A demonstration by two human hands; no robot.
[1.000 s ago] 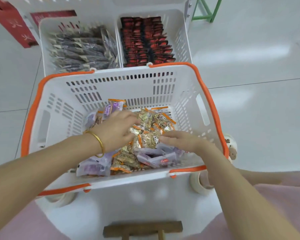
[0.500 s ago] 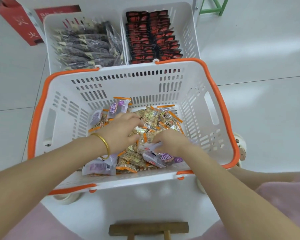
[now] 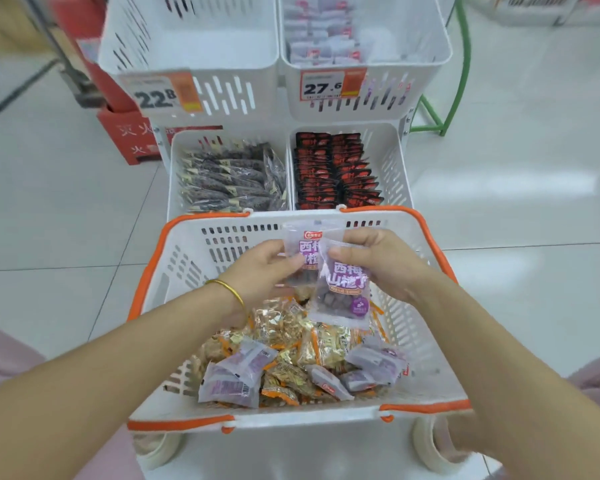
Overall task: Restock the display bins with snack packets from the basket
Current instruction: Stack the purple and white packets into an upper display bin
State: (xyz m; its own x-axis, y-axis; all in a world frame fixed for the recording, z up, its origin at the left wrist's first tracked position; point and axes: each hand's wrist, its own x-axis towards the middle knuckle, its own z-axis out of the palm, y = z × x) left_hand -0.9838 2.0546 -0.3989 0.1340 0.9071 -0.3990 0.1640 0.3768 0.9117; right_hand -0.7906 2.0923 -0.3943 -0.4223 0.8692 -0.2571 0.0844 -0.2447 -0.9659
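Head view: pinches a purple packet (image 3: 305, 249) in the left hand (image 3: 257, 271), above the basket (image 3: 187, 271). Grips a second purple packet (image 3: 343, 289) between thumb and fingers of the right hand (image 3: 388, 268), overlapping the first. Shows a heap of packets (image 3: 291, 348) inside the basket, and stocked display bins (image 3: 394, 168) just beyond the basket.

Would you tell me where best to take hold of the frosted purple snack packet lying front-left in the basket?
Likely from above, pinching the frosted purple snack packet by its sealed far edge: it lies uncovered atop the gold packets, and the white basket's near wall blocks a low approach.
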